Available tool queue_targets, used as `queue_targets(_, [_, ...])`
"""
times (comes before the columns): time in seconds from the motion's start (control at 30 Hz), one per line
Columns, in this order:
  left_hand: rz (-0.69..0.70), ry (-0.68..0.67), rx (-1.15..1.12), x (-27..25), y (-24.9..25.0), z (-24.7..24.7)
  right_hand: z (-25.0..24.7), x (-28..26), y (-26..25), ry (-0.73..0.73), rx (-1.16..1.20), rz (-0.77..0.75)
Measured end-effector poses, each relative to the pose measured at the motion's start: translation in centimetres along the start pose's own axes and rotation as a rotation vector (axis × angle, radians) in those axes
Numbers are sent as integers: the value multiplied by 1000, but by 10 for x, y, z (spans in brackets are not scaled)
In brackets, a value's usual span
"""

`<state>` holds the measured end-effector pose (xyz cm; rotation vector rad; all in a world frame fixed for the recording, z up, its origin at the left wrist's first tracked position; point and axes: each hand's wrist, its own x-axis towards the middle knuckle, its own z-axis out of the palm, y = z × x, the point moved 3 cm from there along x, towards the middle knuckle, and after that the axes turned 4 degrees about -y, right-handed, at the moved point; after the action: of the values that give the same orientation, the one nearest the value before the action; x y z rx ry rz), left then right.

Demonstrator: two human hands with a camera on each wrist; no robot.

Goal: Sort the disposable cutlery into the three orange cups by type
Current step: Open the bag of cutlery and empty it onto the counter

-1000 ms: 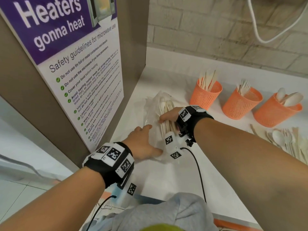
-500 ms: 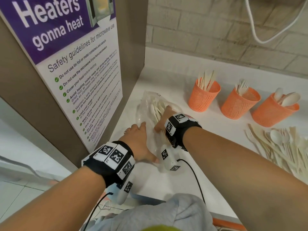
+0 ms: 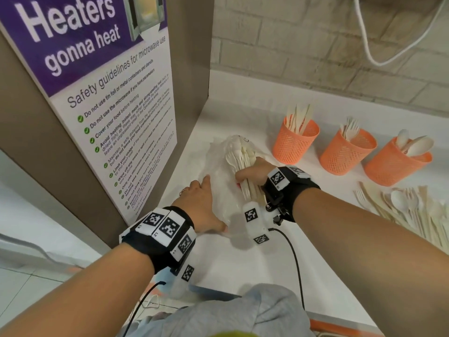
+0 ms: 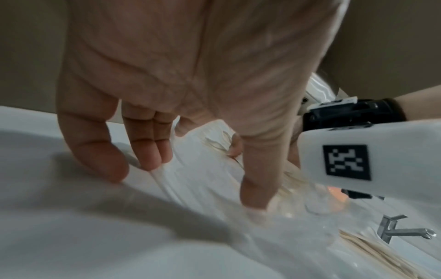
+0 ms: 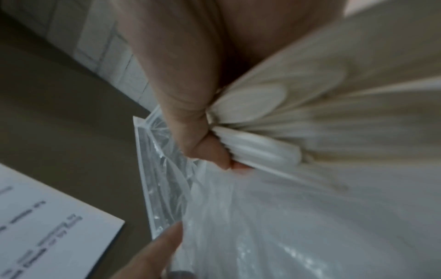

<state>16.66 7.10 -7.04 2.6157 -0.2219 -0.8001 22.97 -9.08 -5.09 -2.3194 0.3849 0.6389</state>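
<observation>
A clear plastic bag [image 3: 218, 166] lies on the white counter [image 3: 243, 263] by the left side panel. My left hand [image 3: 201, 203] presses flat on the bag's near part, fingers straight. My right hand [image 3: 255, 172] grips a bundle of cream cutlery [image 3: 239, 156] at the bag, spoon ends pointing away from me. The right wrist view shows the thumb and fingers curled round this bundle [image 5: 310, 113] above the bag's mouth [image 5: 167, 179]. Three orange mesh cups stand behind: knives [image 3: 295, 139], forks [image 3: 347, 152], spoons [image 3: 396, 164]. A loose cutlery pile [image 3: 413, 210] lies at the right.
A brown side panel with a microwave safety poster [image 3: 97, 105] walls off the left. A brick wall and a hanging white cable [image 3: 364, 45] are behind. A tap [image 4: 405, 231] shows in the left wrist view. Grey cloth [image 3: 230, 312] lies at the counter's near edge.
My right hand keeps its grip and has shifted the bundle slightly within the bag. My left hand has slid a little further onto the bag and still presses it down.
</observation>
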Motion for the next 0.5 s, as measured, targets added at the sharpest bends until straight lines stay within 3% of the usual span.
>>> queue_targets(0.27, [108, 422, -336, 11, 16, -31, -4, -13, 3, -92, 2, -119])
queue_targets(0.5, [86, 427, -304, 17, 21, -46, 5, -13, -3, -129, 234, -385])
